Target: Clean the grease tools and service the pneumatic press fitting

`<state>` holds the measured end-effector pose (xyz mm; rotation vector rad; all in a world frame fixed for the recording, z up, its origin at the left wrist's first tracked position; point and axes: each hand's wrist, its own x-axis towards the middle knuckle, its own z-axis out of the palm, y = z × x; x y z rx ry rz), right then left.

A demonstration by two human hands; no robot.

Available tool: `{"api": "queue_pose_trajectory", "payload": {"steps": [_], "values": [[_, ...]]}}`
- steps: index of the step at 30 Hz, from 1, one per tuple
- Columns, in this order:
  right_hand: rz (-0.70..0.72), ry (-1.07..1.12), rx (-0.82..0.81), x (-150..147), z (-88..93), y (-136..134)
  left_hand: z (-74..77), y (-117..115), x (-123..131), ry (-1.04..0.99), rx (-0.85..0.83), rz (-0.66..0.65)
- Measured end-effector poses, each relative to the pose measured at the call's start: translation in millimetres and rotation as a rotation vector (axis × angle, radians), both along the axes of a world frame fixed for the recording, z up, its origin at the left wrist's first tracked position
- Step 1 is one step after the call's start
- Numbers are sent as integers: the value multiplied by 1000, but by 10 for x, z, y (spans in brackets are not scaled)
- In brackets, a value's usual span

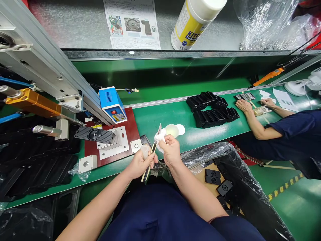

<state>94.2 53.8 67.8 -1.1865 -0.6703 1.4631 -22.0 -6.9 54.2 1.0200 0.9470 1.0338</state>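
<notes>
The person's left hand [142, 163] was closed around a slim yellow-and-black tool [153, 148], thumb pressed along its side, with the tool's lower end jutting out beneath the fingers. A small translucent whitish piece [145, 151] showed at the index finger of that hand; whether it was worn or pinched could not be told. The right hand [171, 150] grasped a crumpled white wipe [159, 137], thumb and fingers bent together, and the wipe lay against the tool's upper part, a thin pale tip rising past it. The tool was tilted, its tip away from the body, held between both hands near the front edge of a glossy green bench [160, 115].

Just beyond the right hand lay a shallow round pale-green dish [172, 130], with a flat white disc [180, 129] touching it on the right. To the left, a reddish-brown board [130, 125] carried a silver metal plate [120, 147] and a square off-white button box [136, 146]; a blue box with a white front [112, 105] stood at its back corner. Black angular plastic parts [215, 116] lay in two rows farther right along the bench. Below, a black bin lined with clear plastic [253, 187] held black rectangular pieces [212, 176]. At the far right, a co-worker's two hands [244, 106] were at small items on the same bench
</notes>
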Motion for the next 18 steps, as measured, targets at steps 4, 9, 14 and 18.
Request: {"api": "queue_pose_trajectory", "payload": {"steps": [4, 9, 14, 18], "values": [[-128, 5, 32, 29, -27, 126, -26, -34, 16, -27, 11, 55], [-205, 52, 63, 152, 63, 150, 46, -39, -23, -64, 2, 98], [1, 118, 38, 104, 121, -71, 92, -36, -17, -89, -23, 145], [39, -39, 101, 35, 129, -169, 63, -42, 14, -5, 18, 136]]}}
